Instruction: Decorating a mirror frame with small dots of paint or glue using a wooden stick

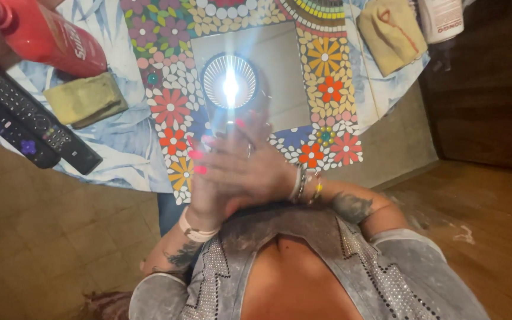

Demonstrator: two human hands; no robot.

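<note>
Wooden flooring and tan tiles surround a desk (122,148) covered in a pale blue leaf-print cloth, on which lies a square mirror (280,77) framed in flower mosaic.

Head view: both hands meet at the mirror's near edge, the left hand (214,178) and right hand (256,169) pressed close together with fingers partly curled. They overlap, so I cannot tell whether either has hold of anything; a thin thing may sit between them, but glare hides it.

The mirror throws back a bright round lamp (230,83), and that glare could hide smears or mislead the hands. The mirror's near edge overhangs the desk rim, so a firm push could tip or slide it off.

Counted: one mirror; two remote controls (37,121) left of the mirror; two folded yellowish cloths (87,98), one left of it, one (391,32) beyond its far right corner; one red bottle (45,35); one white bottle (441,18).
</note>
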